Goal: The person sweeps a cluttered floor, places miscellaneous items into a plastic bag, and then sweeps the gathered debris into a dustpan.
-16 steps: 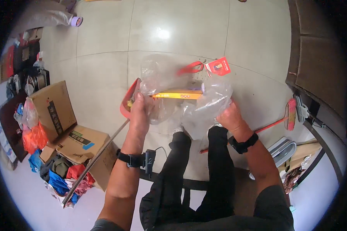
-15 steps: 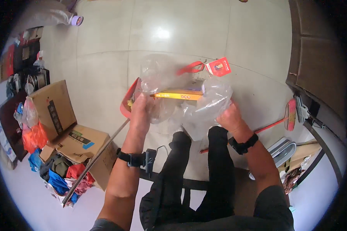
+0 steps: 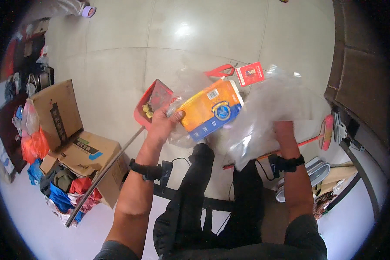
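My left hand (image 3: 165,123) grips a flat orange-and-blue cardboard box (image 3: 212,107) by its near left corner, thumb on top. Clear plastic (image 3: 177,138) bunches beneath and behind that hand. Over to the right, my right hand (image 3: 285,131) is closed on a large clear plastic bag (image 3: 264,110), which is smeared by motion and partly hides the fingers. Just left of my left hand lies a red dustpan (image 3: 144,100) with yellowish scraps in it. Beyond the box are a red loop-shaped handle (image 3: 223,69) and a red card (image 3: 250,74).
The dustpan's long metal handle (image 3: 104,173) slants toward the lower left, across cardboard boxes (image 3: 91,149) and a heap of cloths (image 3: 63,197). A red-handled broom (image 3: 326,133) lies on the tiled floor at right. Dark brown furniture (image 3: 364,86) borders the right side.
The box has turned from edge-on to show its broad face. My right hand has moved right with the clear bag, away from the box.
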